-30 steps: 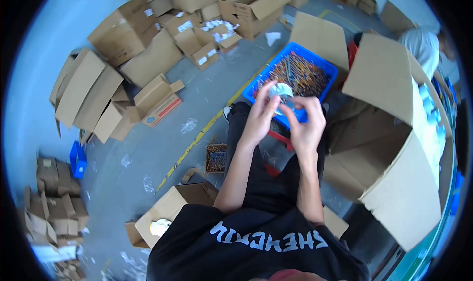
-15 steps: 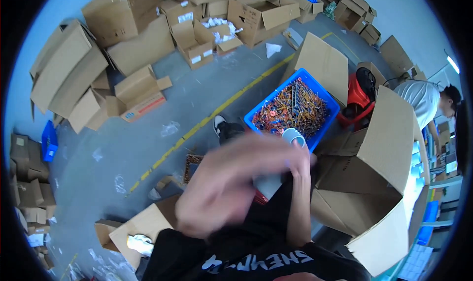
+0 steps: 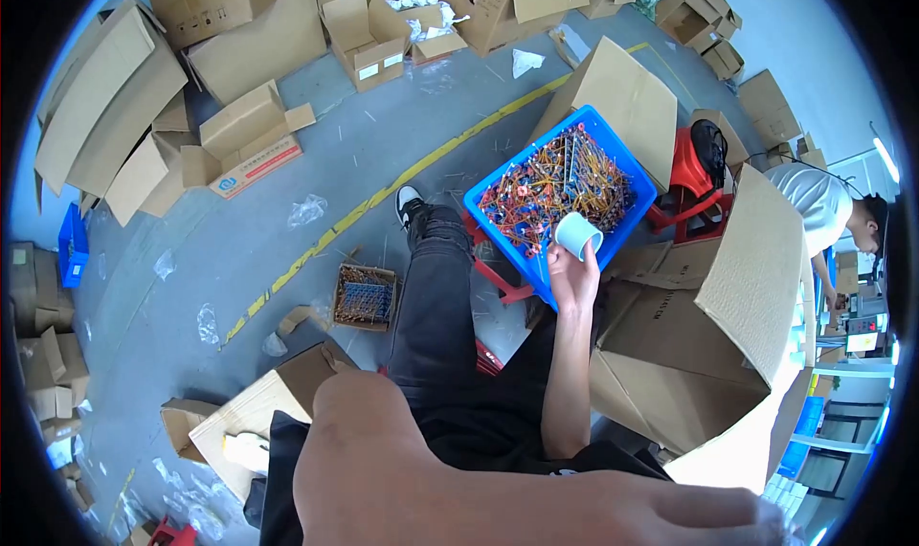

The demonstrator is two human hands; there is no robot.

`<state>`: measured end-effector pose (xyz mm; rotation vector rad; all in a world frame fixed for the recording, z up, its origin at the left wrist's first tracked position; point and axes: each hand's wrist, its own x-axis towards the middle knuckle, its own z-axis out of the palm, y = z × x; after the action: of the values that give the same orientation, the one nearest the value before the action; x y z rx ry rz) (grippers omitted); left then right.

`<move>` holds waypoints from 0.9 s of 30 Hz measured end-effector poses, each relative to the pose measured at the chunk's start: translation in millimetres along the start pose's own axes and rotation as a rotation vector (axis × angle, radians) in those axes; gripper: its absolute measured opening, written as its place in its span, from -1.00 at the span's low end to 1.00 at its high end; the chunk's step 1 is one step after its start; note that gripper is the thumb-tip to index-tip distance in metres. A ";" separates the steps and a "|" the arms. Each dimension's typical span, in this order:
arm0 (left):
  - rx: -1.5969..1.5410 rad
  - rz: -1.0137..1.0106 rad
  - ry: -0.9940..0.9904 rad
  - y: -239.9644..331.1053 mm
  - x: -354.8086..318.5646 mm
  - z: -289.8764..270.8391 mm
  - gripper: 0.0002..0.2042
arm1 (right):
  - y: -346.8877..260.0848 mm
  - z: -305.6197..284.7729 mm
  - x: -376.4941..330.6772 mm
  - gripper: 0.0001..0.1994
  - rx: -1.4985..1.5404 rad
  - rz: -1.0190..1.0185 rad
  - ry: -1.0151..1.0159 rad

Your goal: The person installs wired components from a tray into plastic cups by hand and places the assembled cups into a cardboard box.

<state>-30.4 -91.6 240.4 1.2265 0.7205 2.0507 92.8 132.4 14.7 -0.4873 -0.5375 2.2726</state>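
A pale blue-white cup (image 3: pixel 580 234) is held tilted in my right hand (image 3: pixel 574 280), its fingers closed around the lower side. The cup is over the near edge of a blue plastic bin (image 3: pixel 498 232), which is heaped with thin stick-like pieces in orange, brown, blue and red. My left arm bends at the elbow and crosses low in front of my body. At its end, my left hand (image 3: pixel 732 515) is by the lower right rim of the picture, fingers drawn together. Something whitish at its fingertips is too blurred to name.
A large open cardboard box (image 3: pixel 689 355) stands right of the bin, near a red chair (image 3: pixel 697 163). On the floor by my leg is a small box (image 3: pixel 366 297) of similar thin pieces. Several cartons line the far wall; a person (image 3: pixel 814 197) bends over at the right.
My left hand has left the area around the cup and swung down to the lower right. My right hand stays by the bin, still holding the cup. The view has shifted slightly.
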 end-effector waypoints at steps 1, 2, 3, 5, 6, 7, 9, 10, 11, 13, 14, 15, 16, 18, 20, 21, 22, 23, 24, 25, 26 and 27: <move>-0.009 0.002 -0.010 -2.4 -0.1 6.6 -0.64 | -0.9 -1.1 -6.2 -0.64 0.017 0.004 -0.004; -0.019 0.006 -0.022 -4.5 0.7 13.7 -0.64 | -2.6 -2.6 -12.7 -0.64 0.022 0.006 -0.010; -0.033 0.012 -0.041 -7.9 1.3 19.1 -0.64 | -4.5 -5.4 -20.1 -0.64 0.020 0.001 0.005; -0.056 0.024 -0.085 -13.4 4.6 31.1 -0.63 | -11.2 -11.7 -33.9 -0.63 0.020 -0.011 0.030; -0.062 0.031 -0.114 -16.2 7.8 36.8 -0.63 | -14.3 -13.7 -38.8 -0.63 0.032 -0.022 0.015; -0.070 0.034 -0.143 -16.9 10.3 42.3 -0.63 | -15.9 -18.4 -44.8 -0.63 0.023 -0.013 0.019; -0.082 0.037 -0.208 -15.9 16.6 52.9 -0.62 | -18.5 -25.9 -51.8 -0.62 0.010 0.000 0.023; -0.087 0.037 -0.242 -14.1 20.0 57.7 -0.62 | -21.0 -29.7 -51.4 -0.62 0.028 -0.013 0.011; -0.090 0.037 -0.273 -12.0 22.6 61.7 -0.61 | -25.2 -35.4 -49.4 -0.62 0.036 -0.026 0.001; -0.101 0.027 -0.317 -7.6 24.5 71.5 -0.61 | -33.8 -46.8 -51.9 -0.61 0.045 -0.035 -0.005; -0.103 0.026 -0.332 -6.0 25.1 75.7 -0.61 | -36.5 -48.1 -52.3 -0.61 0.057 -0.031 -0.015; -0.105 0.026 -0.345 -4.6 25.0 79.2 -0.60 | -38.7 -48.1 -53.3 -0.61 0.044 -0.045 -0.009; -0.110 0.026 -0.357 -3.5 24.3 82.1 -0.60 | -40.6 -47.8 -54.5 -0.61 0.030 -0.059 -0.001; -0.115 0.022 -0.372 1.3 20.7 86.8 -0.59 | -39.6 -46.4 -57.1 -0.62 0.023 -0.058 0.000; -0.131 0.022 -0.388 5.8 17.4 90.5 -0.59 | -39.2 -44.1 -60.2 -0.61 0.008 -0.069 -0.008; -0.140 0.022 -0.396 7.8 15.4 92.1 -0.58 | -39.3 -43.7 -61.7 -0.61 -0.001 -0.075 -0.011; -0.151 0.021 -0.403 9.5 13.2 93.4 -0.58 | -40.6 -44.1 -62.4 -0.61 0.002 -0.068 -0.015; -0.162 0.021 -0.410 11.2 11.0 94.7 -0.58 | -42.8 -45.0 -62.4 -0.61 -0.009 -0.070 -0.016; -0.173 0.020 -0.415 12.7 9.1 96.0 -0.57 | -44.4 -45.3 -62.5 -0.61 -0.019 -0.070 -0.016; -0.185 0.018 -0.421 14.0 7.3 97.2 -0.57 | -43.6 -44.5 -63.3 -0.60 -0.030 -0.071 -0.015; -0.198 0.017 -0.426 15.1 5.7 98.5 -0.56 | -41.3 -43.0 -64.6 -0.60 -0.029 -0.063 -0.016; -0.211 0.015 -0.432 16.0 4.3 99.7 -0.56 | -39.2 -41.6 -65.8 -0.60 -0.065 -0.064 -0.017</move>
<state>54.0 -85.7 295.9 1.4812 0.2852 1.7324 178.9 118.8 11.7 -0.4763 -0.6282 2.2054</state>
